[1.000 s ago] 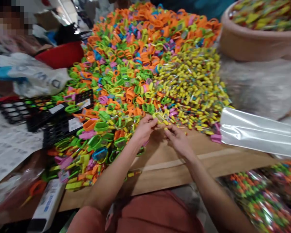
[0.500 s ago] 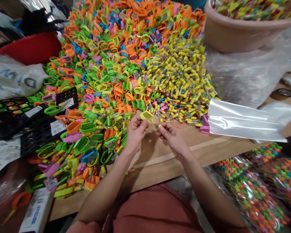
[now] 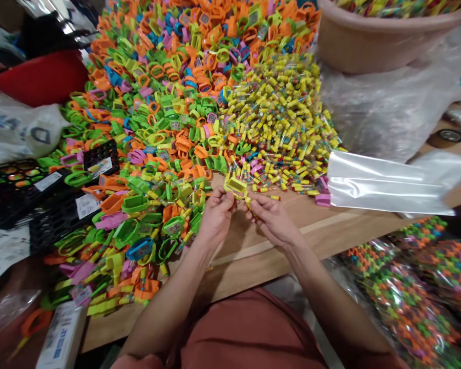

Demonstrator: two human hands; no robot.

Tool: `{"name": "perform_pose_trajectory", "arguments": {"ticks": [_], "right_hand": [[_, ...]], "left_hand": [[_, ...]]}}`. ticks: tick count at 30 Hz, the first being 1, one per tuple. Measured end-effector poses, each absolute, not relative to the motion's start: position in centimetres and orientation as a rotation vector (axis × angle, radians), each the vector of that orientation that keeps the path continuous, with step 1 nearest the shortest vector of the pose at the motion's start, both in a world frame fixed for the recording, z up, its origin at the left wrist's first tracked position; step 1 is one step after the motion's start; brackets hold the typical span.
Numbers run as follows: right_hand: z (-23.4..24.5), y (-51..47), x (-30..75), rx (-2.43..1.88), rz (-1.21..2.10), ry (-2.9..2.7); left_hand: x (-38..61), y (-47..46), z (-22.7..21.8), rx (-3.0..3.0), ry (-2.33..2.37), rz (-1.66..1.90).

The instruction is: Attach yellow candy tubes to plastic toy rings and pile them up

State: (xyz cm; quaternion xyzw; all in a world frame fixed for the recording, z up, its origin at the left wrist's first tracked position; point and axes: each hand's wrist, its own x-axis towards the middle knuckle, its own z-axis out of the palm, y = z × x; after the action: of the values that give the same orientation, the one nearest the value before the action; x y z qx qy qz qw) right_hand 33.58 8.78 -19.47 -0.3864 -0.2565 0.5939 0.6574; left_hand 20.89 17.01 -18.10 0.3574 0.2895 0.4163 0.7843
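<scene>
The left hand [image 3: 217, 215] has its fingers curled, pinching one side of a yellow plastic loop [image 3: 236, 188], and the right hand [image 3: 271, 220] pinches its lower end between pressed fingertips. The loop sits just above the near edge of a wooden table [image 3: 311, 241], right at the foot of a heap of yellow tubes [image 3: 280, 118]. A bigger heap of colored plastic loops [image 3: 165, 102] spreads left and far, a clear plastic bag [image 3: 384, 184] lies right, and a tan tub [image 3: 372, 41] stands far right.

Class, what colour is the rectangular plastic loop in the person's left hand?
The rectangular plastic loop is bright yellow, best seen in the head view.
</scene>
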Motion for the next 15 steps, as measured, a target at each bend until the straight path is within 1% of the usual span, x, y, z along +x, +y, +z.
{"name": "perform_pose_trajectory", "arguments": {"ticks": [8, 15], "right_hand": [[-19.06, 8.52, 33.73, -0.814, 1.390, -0.583], [-19.35, 8.47, 33.98, -0.883, 1.416, -0.626]], "left_hand": [[20.72, 16.86, -17.84, 0.781, 0.622, 0.862], [20.58, 16.35, -17.92, 0.841, 0.640, 0.884]]}}
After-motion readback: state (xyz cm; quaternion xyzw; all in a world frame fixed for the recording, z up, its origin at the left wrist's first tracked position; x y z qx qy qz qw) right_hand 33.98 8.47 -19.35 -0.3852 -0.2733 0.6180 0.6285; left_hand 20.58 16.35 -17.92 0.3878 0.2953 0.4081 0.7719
